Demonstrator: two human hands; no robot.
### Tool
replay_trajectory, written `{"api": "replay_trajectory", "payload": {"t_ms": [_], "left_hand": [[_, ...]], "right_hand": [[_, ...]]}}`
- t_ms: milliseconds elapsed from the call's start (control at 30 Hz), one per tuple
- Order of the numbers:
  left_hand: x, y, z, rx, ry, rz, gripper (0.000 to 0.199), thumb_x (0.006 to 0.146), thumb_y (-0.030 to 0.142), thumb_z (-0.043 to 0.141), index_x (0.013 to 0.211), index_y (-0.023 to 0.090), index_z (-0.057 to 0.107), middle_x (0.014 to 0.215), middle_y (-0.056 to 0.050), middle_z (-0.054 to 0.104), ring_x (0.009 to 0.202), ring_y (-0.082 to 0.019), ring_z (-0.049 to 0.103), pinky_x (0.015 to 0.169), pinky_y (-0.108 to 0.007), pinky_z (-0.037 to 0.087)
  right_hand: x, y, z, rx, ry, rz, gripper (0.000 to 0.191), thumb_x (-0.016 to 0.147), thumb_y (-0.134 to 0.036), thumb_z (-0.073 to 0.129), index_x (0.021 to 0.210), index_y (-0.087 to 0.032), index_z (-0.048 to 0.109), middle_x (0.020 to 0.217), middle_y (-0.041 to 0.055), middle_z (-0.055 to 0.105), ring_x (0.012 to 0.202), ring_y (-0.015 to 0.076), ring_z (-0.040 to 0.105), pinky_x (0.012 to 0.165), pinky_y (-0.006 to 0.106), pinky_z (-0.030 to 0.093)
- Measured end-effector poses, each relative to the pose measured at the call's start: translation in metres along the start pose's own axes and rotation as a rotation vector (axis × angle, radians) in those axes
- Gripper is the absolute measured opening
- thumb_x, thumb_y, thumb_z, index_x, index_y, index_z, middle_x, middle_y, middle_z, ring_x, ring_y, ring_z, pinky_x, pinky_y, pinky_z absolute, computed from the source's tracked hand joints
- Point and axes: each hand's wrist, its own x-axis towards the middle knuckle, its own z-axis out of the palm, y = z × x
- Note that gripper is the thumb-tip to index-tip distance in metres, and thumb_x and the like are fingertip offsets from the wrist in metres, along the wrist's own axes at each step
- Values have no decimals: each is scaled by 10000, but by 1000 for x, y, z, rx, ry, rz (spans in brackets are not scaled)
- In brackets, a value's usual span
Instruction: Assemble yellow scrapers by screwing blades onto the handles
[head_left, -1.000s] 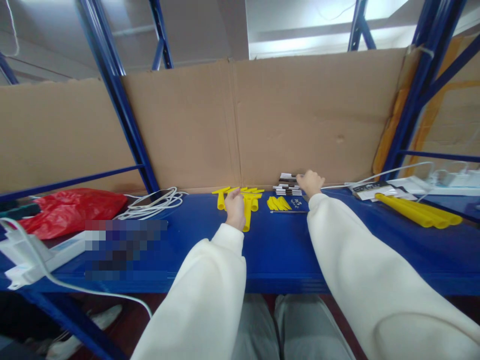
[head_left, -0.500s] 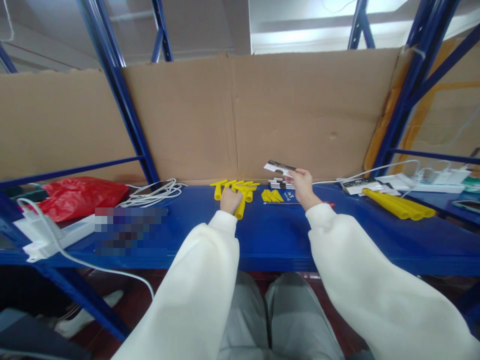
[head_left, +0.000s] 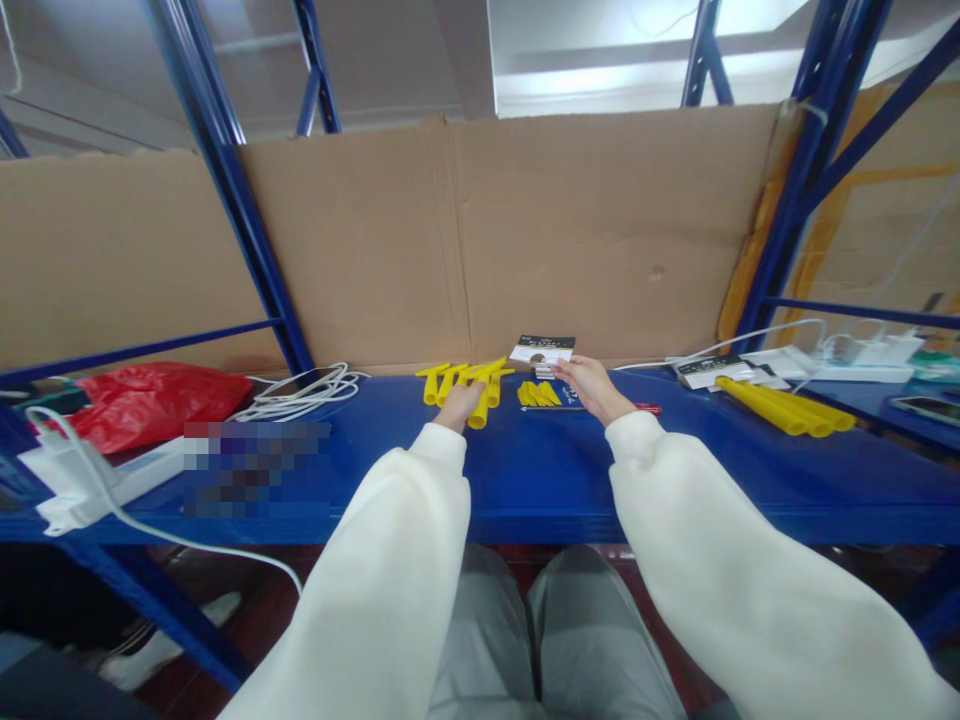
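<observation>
Had the right hand (head_left: 592, 385) pinching a black-and-white card (head_left: 551, 344) by its lower right corner, up near the cardboard wall (head_left: 600, 220) at the back of the blue table (head_left: 555, 465), with small flat yellow pieces (head_left: 538, 394) lying just below and a red-handled tool (head_left: 649, 408) partly tucked behind that hand. Had the left hand (head_left: 459, 406) right up against the bunch of yellow T-shaped pieces (head_left: 478, 412) left of the card, though honestly couldn't tell whether gripping one or just touching. Also had longer yellow tubes (head_left: 787, 408) lying off to the right, plus a red bag (head_left: 161, 400) and coiled white cable (head_left: 311, 397) over on the left.
</observation>
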Motion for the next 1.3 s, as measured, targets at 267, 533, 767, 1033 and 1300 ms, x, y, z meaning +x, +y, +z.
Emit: {"api": "replay_trajectory", "payload": {"t_ms": [267,533,767,1033,1300], "left_hand": [[-6,16,2,-364,71,-177,225,981,285,472,912,134,625,593,-12,597,480,-113,578,556,-224,514],[-1,20,0,-593,181,-195,270,1021,236,332,1133,187,574,956,-81,719,870,-171,719,656,-239,588],[-1,15,-1,-608,57,-166,178,985,203,442,1017,175,615,948,-82,736,877,-175,726,734,-272,591],[-7,11,14,-637,-298,-140,169,848,64,555,863,135,707,808,-74,760,915,-223,732,867,-337,574],[-6,4,17,-686,-340,-37,159,772,129,708,928,142,737,852,-64,777,993,-243,718,958,-365,538]], "right_hand": [[-6,-2,0,-15,-71,-22,159,890,-146,604,735,-176,618,762,31,712,762,131,705,872,302,583],[-7,-2,-1,-20,-143,-9,119,842,-209,692,740,-182,636,639,-4,666,626,119,669,700,252,607],[-15,-3,2,-19,-210,6,109,838,-181,700,737,-173,660,646,2,695,606,116,674,726,258,602],[-21,3,13,-17,-343,51,184,778,-207,761,639,-166,648,655,19,731,636,140,709,763,293,607],[-21,10,14,-5,-320,8,129,757,-251,771,691,-179,686,732,21,760,733,178,736,816,337,595]]}}
